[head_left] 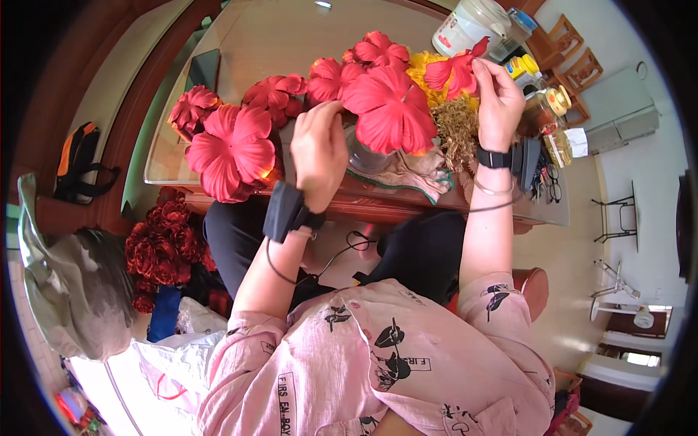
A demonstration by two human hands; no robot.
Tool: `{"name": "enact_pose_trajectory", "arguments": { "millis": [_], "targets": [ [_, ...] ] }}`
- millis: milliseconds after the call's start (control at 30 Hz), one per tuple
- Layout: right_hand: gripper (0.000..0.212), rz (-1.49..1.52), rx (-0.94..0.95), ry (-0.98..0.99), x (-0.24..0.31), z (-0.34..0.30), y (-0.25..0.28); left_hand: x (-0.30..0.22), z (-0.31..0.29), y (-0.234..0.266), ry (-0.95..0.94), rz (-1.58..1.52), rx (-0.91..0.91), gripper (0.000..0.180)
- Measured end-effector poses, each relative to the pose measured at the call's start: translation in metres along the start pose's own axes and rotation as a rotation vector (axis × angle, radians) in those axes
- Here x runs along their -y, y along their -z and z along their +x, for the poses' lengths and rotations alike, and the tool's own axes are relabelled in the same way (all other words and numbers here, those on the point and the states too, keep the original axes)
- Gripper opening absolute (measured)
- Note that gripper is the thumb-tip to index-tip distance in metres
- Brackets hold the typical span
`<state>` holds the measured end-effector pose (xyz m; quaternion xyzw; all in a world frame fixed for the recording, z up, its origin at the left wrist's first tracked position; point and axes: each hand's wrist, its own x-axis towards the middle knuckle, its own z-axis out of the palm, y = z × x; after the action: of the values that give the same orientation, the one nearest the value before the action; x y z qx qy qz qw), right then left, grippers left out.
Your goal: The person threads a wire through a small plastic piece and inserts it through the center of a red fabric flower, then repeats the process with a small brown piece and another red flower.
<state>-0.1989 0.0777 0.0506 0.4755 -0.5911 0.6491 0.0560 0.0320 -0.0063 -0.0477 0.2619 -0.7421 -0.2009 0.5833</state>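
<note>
My right hand (500,105) pinches a red artificial petal piece (452,74) by its edge, raised over the far right part of the table. My left hand (318,154) is closed, its fingertips curled against the left edge of a large red artificial flower (391,109); what they hold, if anything, is hidden. That flower stands over a clear glass jar (367,158). To the left lies another broad red flower (231,149), with smaller red petal layers (275,98) behind it. Yellow petals (429,71) and a dry brown bundle (456,131) sit below the raised piece.
A pale glove (407,174) with a green hem lies at the near edge of the glass-topped table (283,36). A white bucket (471,27), jars (545,109) and eyeglasses (554,185) stand or lie at right. Dark red flowers (166,243) hang low at left.
</note>
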Motion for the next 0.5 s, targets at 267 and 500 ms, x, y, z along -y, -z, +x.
{"name": "enact_pose_trajectory", "arguments": {
  "millis": [267, 500],
  "targets": [
    [0.016, -0.48, 0.166, 0.447, 0.089, -0.072, 0.017, -0.092, -0.009, 0.029, 0.438, -0.816, 0.285, 0.036],
    [0.02, -0.431, 0.259, 0.513, 0.097, -0.104, 0.002, -0.107, -0.001, 0.024, 0.713, -1.098, 0.407, 0.021]
  ]
}}
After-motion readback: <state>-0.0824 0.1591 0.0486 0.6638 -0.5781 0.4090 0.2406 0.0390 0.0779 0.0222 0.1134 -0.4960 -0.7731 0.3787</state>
